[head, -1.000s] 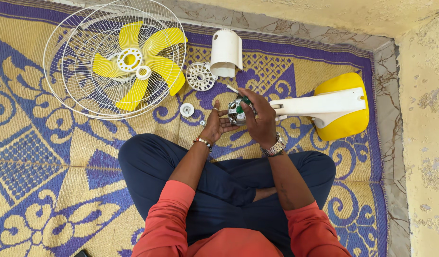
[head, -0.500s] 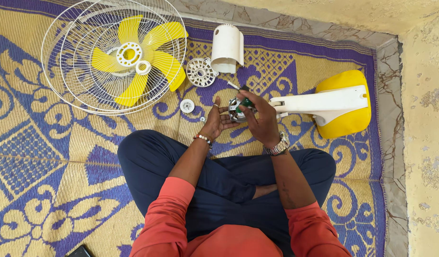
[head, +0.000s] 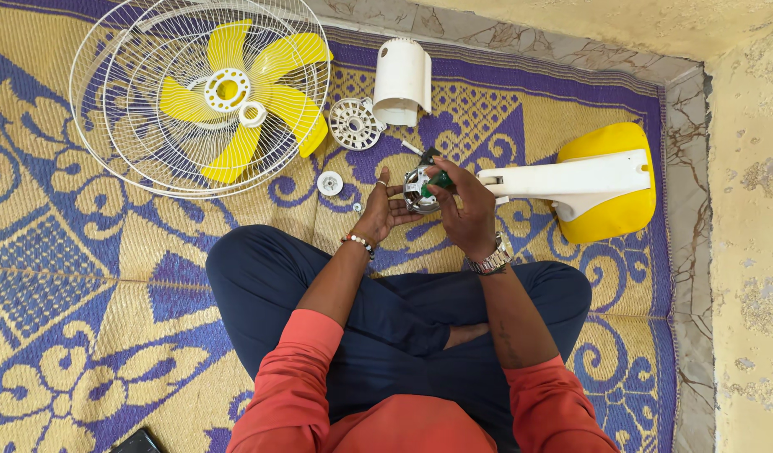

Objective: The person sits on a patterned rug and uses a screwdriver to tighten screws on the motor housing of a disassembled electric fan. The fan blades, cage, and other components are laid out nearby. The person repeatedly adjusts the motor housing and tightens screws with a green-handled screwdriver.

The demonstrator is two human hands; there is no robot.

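Note:
I sit cross-legged on a patterned mat with a dismantled fan before me. My left hand point(head: 380, 214) cups the silver fan motor point(head: 417, 189) from the left, fingers against its side. My right hand point(head: 464, 205) is closed around a green-handled screwdriver point(head: 438, 179) whose tip is at the motor. The motor sits at the end of the white fan neck point(head: 562, 180), which joins the yellow base point(head: 609, 184) lying on its side to the right.
A white wire fan guard point(head: 110, 126) with yellow blades point(head: 240, 92) lies at top left. A white motor cover point(head: 402, 80), a round vented plate point(head: 354, 123) and a small white cap point(head: 329, 182) lie beyond my hands. A rough wall point(head: 751, 252) runs along the right.
The hands stay on the motor; my right hand has shifted slightly with the screwdriver. The view has tilted a little, nothing else moved.

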